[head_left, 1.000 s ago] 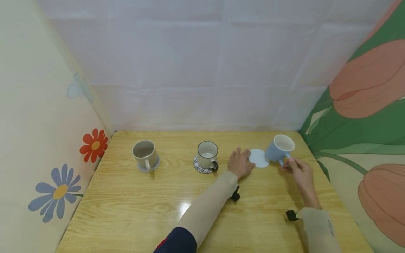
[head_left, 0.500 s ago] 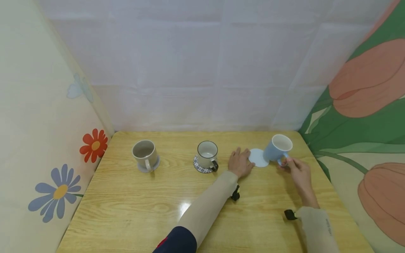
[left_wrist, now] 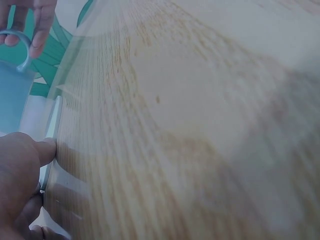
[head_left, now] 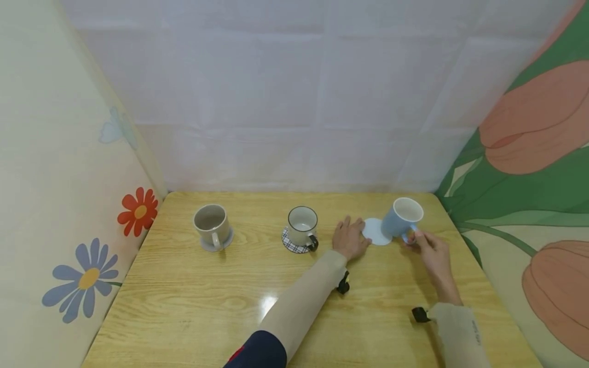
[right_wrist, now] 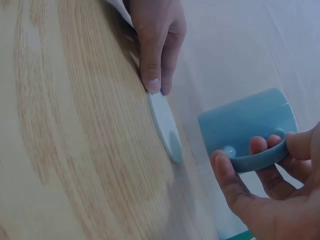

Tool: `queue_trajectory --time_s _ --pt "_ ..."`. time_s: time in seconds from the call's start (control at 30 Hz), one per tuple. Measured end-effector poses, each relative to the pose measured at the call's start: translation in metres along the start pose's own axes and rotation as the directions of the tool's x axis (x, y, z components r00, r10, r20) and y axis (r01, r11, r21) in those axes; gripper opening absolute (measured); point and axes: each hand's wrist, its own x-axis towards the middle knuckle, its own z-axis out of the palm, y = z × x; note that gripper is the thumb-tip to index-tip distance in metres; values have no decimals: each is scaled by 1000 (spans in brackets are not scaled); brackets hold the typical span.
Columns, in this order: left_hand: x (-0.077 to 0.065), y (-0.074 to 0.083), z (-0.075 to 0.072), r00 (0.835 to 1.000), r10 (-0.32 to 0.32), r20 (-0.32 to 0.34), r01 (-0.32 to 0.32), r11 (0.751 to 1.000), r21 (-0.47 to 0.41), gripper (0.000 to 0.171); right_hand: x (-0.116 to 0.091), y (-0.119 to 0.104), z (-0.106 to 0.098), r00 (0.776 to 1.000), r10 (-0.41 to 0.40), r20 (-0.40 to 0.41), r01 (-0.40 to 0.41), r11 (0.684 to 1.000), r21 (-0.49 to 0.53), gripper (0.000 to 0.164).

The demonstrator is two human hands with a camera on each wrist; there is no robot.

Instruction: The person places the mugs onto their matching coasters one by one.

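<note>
My right hand (head_left: 436, 255) pinches the handle of a light blue mug (head_left: 398, 221) between thumb and fingers. In the right wrist view, a gap shows between the blue mug (right_wrist: 247, 120) and the table, with the mug's base toward the wood. A round pale coaster (head_left: 376, 232) lies flat on the table, partly overlapped by the mug in the head view. Spread on the wood, my left hand (head_left: 350, 239) touches the coaster's left edge with thumb and a finger. The left wrist view shows the thumb (left_wrist: 46, 150) against the coaster's rim.
A beige mug (head_left: 210, 222) stands on a grey coaster (head_left: 227, 238) at the left. A cream mug with a black rim (head_left: 301, 225) stands on a checked coaster (head_left: 291, 246) left of my left hand. White cloth (head_left: 276, 102) hangs behind the wooden table (head_left: 202, 296).
My right hand has brought the blue mug slightly left, toward and partly over the pale coaster. The left hand has stayed at the coaster's edge.
</note>
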Motion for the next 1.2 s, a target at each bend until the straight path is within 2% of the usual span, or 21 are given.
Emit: queue_trajectory --time_s 0.43,0.8,0.9,1.1,1.2 --pt "2 -5 -2 1000 -4 9 4 1000 -3 62 1 0 8 1000 10 0 -10 1000 1 39" --pt "0 -7 -1 1000 -3 -18 3 1000 8 62 1 0 13 1000 5 18 -5 1000 30 32" --pt "0 -7 -2 1000 -3 -23 3 1000 4 62 2 0 14 1000 7 23 -8 999 36 34" --pt "2 -3 4 999 13 -40 -12 1000 12 62 2 -2 13 1000 6 13 -5 1000 -16 41" --pt "4 -1 5 999 8 -38 -8 1000 7 62 2 -2 12 1000 -4 20 4 1000 0 42"
